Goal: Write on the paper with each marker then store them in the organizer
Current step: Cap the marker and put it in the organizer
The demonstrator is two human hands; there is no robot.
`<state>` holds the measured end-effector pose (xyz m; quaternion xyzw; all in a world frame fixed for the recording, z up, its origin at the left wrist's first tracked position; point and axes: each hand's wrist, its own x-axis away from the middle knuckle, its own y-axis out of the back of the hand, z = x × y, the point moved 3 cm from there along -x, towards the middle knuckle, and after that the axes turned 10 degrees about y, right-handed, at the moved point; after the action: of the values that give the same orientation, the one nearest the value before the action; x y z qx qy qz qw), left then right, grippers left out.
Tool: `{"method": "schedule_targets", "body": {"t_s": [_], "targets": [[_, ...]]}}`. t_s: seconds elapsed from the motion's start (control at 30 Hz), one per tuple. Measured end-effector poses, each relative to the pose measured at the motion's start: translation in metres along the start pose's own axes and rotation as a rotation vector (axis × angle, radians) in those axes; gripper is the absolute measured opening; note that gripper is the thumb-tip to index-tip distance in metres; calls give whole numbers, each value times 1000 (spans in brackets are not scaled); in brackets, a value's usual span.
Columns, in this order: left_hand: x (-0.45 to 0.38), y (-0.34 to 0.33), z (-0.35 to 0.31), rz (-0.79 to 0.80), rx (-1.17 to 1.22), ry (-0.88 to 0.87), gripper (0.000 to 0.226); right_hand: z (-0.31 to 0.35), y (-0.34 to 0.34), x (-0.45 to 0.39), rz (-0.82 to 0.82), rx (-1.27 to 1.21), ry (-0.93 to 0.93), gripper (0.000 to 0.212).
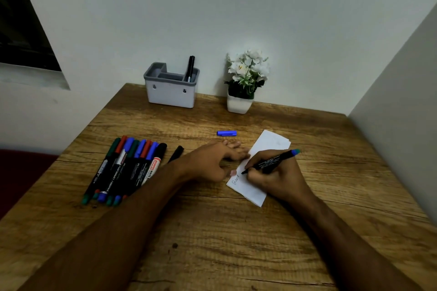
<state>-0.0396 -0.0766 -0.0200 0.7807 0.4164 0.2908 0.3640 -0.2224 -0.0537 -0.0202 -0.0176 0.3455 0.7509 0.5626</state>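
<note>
A small white paper (267, 144) lies on the wooden table, with a handwritten word near its lower left corner. My right hand (274, 177) grips a black marker with a blue end (272, 162), tip touching the paper. My left hand (212, 160) rests flat, fingers spread, pressing the paper's left edge. The marker's blue cap (226, 133) lies apart behind my hands. Several capped markers (125, 168) lie in a row at the left, with one black marker (176, 153) beside them. A grey-and-white organizer (171, 92) stands at the back, holding one black marker (190, 68).
A white pot of white flowers (243, 82) stands at the back, right of the organizer. Walls close the table at the back and on the right. The table's left edge runs diagonally past the row of markers.
</note>
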Motion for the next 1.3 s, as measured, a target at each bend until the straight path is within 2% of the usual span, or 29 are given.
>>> {"method": "schedule_targets", "body": {"t_s": [1.3], "targets": [[-1, -2, 0, 6, -11, 22, 60, -2, 0, -3, -81, 65, -67, 14]]}}
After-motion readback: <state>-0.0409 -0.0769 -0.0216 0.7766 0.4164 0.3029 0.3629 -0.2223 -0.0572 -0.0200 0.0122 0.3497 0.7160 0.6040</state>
